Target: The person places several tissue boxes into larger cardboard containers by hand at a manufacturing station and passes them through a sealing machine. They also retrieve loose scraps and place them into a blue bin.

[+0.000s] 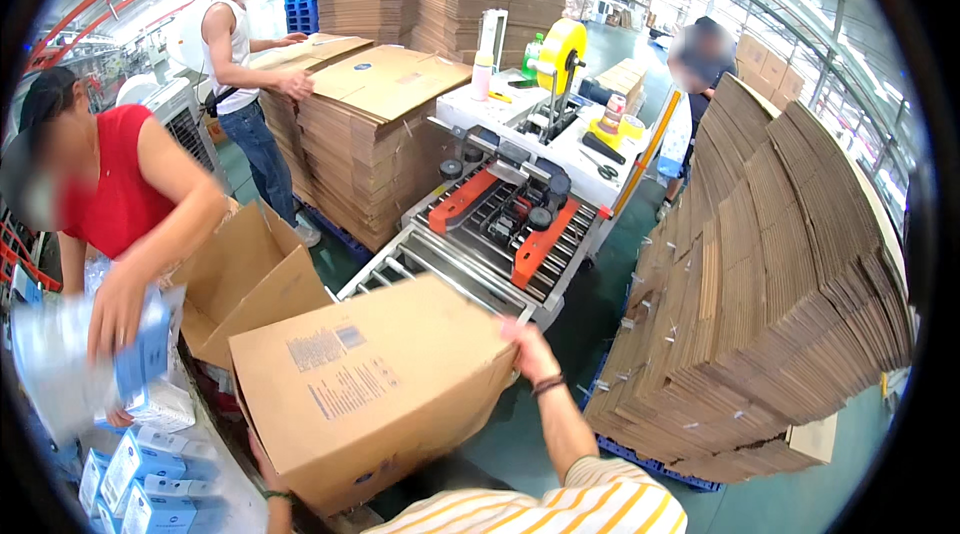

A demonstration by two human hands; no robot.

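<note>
A large closed cardboard box (400,374) is tilted in front of me, printed with dark text blocks on the face turned up. My right hand (530,349) grips its far right corner, the wrist wearing a dark band. Against the near left edge presses my left hand (262,454), its fingers mostly hidden by the box. The box's far end reaches over the rollers of a taping machine (510,219). Just behind it on the left stands an open cardboard box (245,279) with raised flaps.
A co-worker in red (130,164) handles blurred blue-and-white packs (90,354) close by on the left. Small blue-and-white cartons (150,484) lie below. Tall flattened-cardboard stacks (760,304) rise at right. Another person (235,44) stands by a cardboard pile (375,134).
</note>
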